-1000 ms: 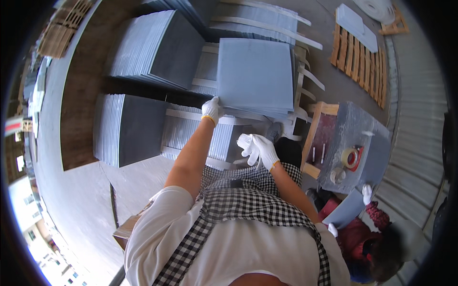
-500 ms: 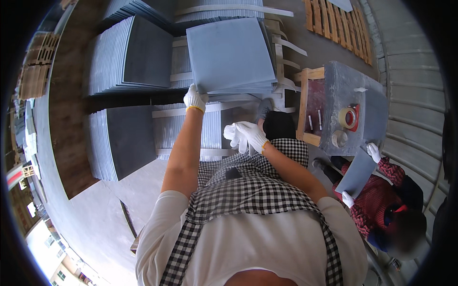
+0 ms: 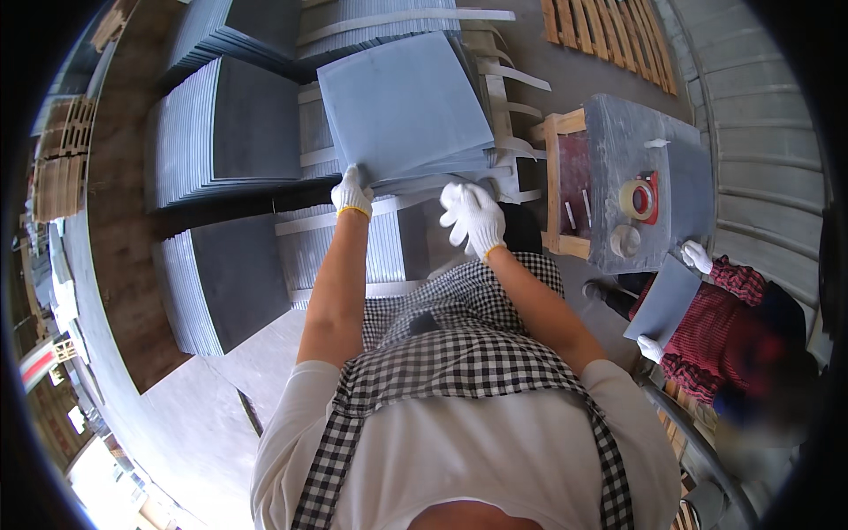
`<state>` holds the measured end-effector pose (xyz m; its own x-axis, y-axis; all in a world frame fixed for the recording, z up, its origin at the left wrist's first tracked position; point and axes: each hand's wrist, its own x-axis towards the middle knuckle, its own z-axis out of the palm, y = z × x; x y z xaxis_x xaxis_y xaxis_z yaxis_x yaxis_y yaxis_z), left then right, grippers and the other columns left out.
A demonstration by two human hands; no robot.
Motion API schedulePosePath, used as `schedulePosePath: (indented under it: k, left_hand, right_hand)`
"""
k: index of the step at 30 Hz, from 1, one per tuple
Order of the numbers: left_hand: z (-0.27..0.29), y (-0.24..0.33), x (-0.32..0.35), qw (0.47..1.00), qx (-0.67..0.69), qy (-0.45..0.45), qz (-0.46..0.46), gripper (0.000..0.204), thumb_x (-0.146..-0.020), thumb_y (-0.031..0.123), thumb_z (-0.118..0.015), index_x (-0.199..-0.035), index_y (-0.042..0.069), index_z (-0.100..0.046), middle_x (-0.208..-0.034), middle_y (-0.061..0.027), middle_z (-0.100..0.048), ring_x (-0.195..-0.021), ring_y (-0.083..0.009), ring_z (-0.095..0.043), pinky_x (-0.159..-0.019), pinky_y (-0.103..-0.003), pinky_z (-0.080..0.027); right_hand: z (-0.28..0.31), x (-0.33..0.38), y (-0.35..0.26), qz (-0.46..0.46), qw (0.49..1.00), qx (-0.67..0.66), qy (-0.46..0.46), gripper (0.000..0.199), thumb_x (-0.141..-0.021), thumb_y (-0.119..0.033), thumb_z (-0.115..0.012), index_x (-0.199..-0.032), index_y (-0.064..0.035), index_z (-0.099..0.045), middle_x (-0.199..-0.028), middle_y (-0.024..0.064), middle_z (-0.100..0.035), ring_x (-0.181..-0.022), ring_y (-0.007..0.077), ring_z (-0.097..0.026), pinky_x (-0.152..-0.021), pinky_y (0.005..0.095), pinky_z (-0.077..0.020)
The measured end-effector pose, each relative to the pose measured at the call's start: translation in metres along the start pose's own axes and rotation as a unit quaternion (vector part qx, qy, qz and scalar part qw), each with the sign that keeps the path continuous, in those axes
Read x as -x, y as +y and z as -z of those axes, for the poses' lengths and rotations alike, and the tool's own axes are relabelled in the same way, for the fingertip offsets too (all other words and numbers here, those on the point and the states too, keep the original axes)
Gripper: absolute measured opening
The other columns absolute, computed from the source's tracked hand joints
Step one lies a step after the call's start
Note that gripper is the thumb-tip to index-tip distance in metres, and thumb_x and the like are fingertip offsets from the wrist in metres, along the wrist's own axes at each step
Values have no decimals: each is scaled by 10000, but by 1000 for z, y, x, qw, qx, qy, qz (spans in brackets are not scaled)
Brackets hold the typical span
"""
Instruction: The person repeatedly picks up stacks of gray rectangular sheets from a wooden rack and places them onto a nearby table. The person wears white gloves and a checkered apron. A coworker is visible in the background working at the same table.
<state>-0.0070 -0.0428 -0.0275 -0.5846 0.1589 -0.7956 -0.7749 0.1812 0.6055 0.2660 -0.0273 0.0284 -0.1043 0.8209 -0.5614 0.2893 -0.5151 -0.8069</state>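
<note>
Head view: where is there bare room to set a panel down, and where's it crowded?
Largely bare: pale floor between brown strip and left sleeve; grey floor between slatted pallet and wrapped crate. Crowded: the crate's middle, with tape rolls, and around the left hand, at the stacked grey panels.

A white shirt (image 3: 477,450) shows under a black-and-white checked apron (image 3: 459,358), and white gloves (image 3: 480,221) have yellow hems (image 3: 354,212).

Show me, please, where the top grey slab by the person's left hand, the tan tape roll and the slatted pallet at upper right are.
Top grey slab (image 3: 406,106): head view, middle of its upper face.
Tan tape roll (image 3: 624,201): head view, left side of its ring.
Slatted pallet (image 3: 611,35): head view, a middle slat.
</note>
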Motion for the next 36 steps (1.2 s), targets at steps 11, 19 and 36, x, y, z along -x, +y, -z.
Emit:
schedulePosePath:
  k: [11,19,36]
  left_hand:
    - [6,3,-6,990,-135,-15,-38,350,-882,274,-816,-1000,11,-618,-892,-132,-635,-626,-224,-563,-507,-336,-443]
    - [16,7,-8,990,-133,-56,1,360,-922,285,-781,-1059,0,-609,-956,-183,-654,-665,-244,-588,-529,-356,-471]
    - [20,8,14,962,157,-158,157,805,-1008,640,-408,-1528,27,-352,-1519,-225,-473,-1330,-406,-513,-1127,-503,-395]
  right_hand:
    - [-20,-81,-65,382,765,516,-50,96,-967,-224,-571,-1026,-196,-640,-938,40,-693,-856,269,-708,-695,433,-575]
    - [76,-125,-51,243,797,542,113,189,-905,-318,-664,-1084,-258,-659,-982,62,-685,-899,313,-699,-756,472,-565]
    - [80,-140,20,38,977,-194,-77,370,-1024,-378,-616,-1137,-32,-678,-937,136,-715,-685,223,-657,-609,375,-528]
